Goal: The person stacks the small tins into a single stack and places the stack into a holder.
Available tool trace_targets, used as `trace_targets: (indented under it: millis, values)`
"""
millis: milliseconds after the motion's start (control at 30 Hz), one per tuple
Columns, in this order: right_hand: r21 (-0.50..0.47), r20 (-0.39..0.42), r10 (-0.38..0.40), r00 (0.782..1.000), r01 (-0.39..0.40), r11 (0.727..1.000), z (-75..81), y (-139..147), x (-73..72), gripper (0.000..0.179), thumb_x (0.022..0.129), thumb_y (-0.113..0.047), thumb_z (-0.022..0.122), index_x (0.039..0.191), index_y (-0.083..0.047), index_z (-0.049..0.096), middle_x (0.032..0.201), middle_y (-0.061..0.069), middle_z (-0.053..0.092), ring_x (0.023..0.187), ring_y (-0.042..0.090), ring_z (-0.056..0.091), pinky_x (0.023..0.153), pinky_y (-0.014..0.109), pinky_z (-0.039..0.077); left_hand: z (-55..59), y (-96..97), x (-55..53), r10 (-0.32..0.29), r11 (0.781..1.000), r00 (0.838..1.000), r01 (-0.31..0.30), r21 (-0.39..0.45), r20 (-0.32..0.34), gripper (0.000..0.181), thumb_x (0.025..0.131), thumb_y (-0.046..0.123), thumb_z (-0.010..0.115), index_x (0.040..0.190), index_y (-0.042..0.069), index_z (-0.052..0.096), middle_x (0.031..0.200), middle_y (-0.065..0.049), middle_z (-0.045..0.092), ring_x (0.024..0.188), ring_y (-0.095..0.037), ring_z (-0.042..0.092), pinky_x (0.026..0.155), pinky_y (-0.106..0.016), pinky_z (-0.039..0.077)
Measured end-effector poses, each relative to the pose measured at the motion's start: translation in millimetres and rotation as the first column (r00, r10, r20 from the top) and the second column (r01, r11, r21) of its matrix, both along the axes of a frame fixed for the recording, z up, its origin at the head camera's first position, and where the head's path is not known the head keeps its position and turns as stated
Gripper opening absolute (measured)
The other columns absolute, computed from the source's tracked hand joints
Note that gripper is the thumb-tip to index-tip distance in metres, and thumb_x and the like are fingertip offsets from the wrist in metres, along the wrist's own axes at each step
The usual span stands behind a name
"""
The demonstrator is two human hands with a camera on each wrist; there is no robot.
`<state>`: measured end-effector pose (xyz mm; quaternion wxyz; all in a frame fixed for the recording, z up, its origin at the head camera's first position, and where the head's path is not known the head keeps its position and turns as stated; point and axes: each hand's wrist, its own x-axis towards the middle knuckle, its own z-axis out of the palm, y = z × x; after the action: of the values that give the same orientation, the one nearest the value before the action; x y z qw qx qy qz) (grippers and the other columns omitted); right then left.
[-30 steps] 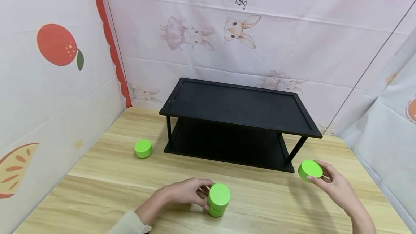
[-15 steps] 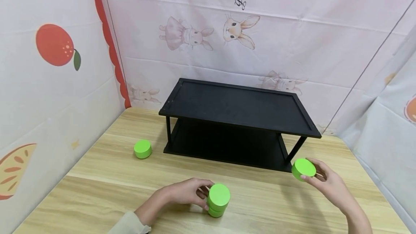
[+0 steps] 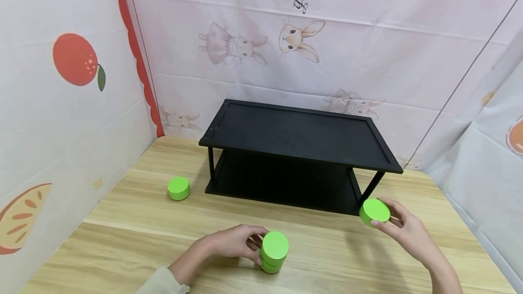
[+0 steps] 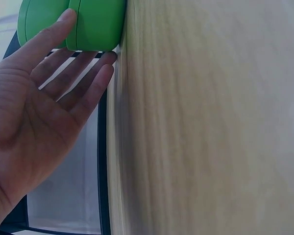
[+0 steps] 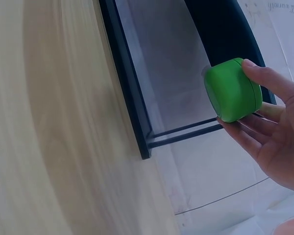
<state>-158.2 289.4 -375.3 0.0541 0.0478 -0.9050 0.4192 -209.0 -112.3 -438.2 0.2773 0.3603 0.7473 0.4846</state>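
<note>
In the head view my left hand (image 3: 237,242) holds a stack of green round boxes (image 3: 274,251) standing on the table at front centre. The left wrist view shows the thumb lying along the side of the green stack (image 4: 73,27), with the fingers on its other side. My right hand (image 3: 408,229) pinches another green round box (image 3: 374,211) between thumb and fingers. It hangs above the table at the shelf's front right corner. A seam runs round this held box (image 5: 232,91) in the right wrist view. A third green disc-shaped piece (image 3: 179,188) lies at the left.
A black two-tier shelf (image 3: 302,133) stands at the back of the wooden table (image 3: 135,221). Its lower board (image 3: 282,178) lies under the raised top, and a slanted post (image 3: 372,186) rises at the front right. Printed cloth walls (image 3: 253,8) surround the table.
My right hand has moved left with the green round box, up to the shelf's front right corner. The left hand and its stack have stayed in place.
</note>
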Motion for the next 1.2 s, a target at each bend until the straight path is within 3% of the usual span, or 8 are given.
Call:
trace_targets:
  millis: [67,267,333,500,567,800,1067,1200]
  values:
    - [-0.012,-0.005,0.01,1.0,-0.01,1.0,1.0,-2,-0.2,0.062,0.085,-0.022,0.067,0.135,0.0,0.038,0.129,0.021,0.043,0.112,0.025,0.049,0.078,0.016,0.047,-0.1,0.0,-0.2,0.0,1.0,1.0,0.0,0.0,0.0,0.048,0.074,0.006,0.075,0.119,0.008,0.057,0.105,0.006,0.058,0.096,-0.007,0.056,0.083,-0.021,0.046]
    - [-0.036,-0.016,0.029,0.999,-0.03,0.999,1.9,-10,-1.5,0.062,0.084,-0.022,0.069,0.134,-0.001,0.039,0.128,0.02,0.044,0.102,-0.008,0.046,0.079,0.015,0.046,-0.3,-0.3,-1.0,0.003,1.0,1.0,-0.003,-0.007,-0.004,0.048,0.074,0.007,0.075,0.119,0.008,0.057,0.105,0.006,0.058,0.096,-0.007,0.056,0.083,-0.021,0.046]
    - [-0.03,-0.016,0.032,0.999,-0.032,0.999,2.2,-12,-2.3,0.063,0.084,-0.022,0.069,0.134,-0.001,0.039,0.127,0.019,0.044,0.105,-0.002,0.049,0.079,0.015,0.046,-0.3,-0.2,-1.0,0.004,1.0,1.0,-0.004,-0.006,-0.005,0.048,0.074,0.007,0.075,0.119,0.008,0.057,0.105,0.006,0.058,0.096,-0.007,0.056,0.083,-0.021,0.046]
    - [-0.009,-0.004,0.037,0.999,-0.037,0.999,4.3,-17,-2.8,0.063,0.084,-0.025,0.069,0.135,-0.002,0.039,0.127,0.019,0.045,0.114,0.033,0.047,0.079,0.017,0.046,-1.2,-0.2,-0.9,0.003,1.0,1.0,-0.003,0.002,-0.007,0.048,0.074,0.006,0.075,0.119,0.008,0.057,0.105,0.006,0.058,0.096,-0.007,0.056,0.083,-0.022,0.046]
    - [-0.007,-0.007,0.041,0.999,-0.041,0.999,5.1,-19,-2.4,0.063,0.084,-0.024,0.069,0.135,-0.003,0.039,0.126,0.019,0.045,0.114,0.037,0.046,0.079,0.017,0.047,-1.7,-0.3,-1.1,0.003,1.0,1.0,-0.003,0.004,-0.006,0.048,0.074,0.006,0.075,0.119,0.008,0.057,0.105,0.006,0.058,0.096,-0.007,0.056,0.084,-0.022,0.046]
    - [-0.002,-0.03,0.042,0.999,-0.042,0.999,8.0,-24,-0.1,0.062,0.083,-0.023,0.07,0.134,-0.005,0.041,0.125,0.018,0.047,0.112,0.033,0.049,0.077,0.018,0.048,-2.3,-0.8,-2.5,-0.002,1.0,1.0,0.002,0.005,-0.012,0.048,0.074,0.008,0.075,0.119,0.008,0.057,0.105,0.006,0.058,0.097,-0.007,0.056,0.083,-0.021,0.046]
    - [-0.003,-0.08,0.071,0.994,-0.072,0.997,8.7,-28,1.5,0.059,0.081,-0.021,0.072,0.132,-0.008,0.045,0.122,0.015,0.05,0.101,-0.007,0.048,0.078,0.021,0.049,-2.1,-0.6,-2.3,-0.008,1.0,1.0,0.008,0.011,-0.012,0.047,0.075,0.007,0.075,0.119,0.008,0.057,0.105,0.006,0.058,0.097,-0.007,0.056,0.083,-0.021,0.046]
    - [-0.004,-0.088,0.09,0.992,-0.091,0.996,8.0,-30,0.6,0.058,0.081,-0.02,0.072,0.131,-0.007,0.045,0.123,0.016,0.049,0.104,-0.003,0.05,0.08,0.021,0.048,-2.6,-0.1,-1.4,-0.007,1.0,1.0,0.007,0.018,-0.006,0.048,0.074,0.006,0.075,0.119,0.007,0.057,0.105,0.006,0.058,0.097,-0.008,0.056,0.083,-0.021,0.047]
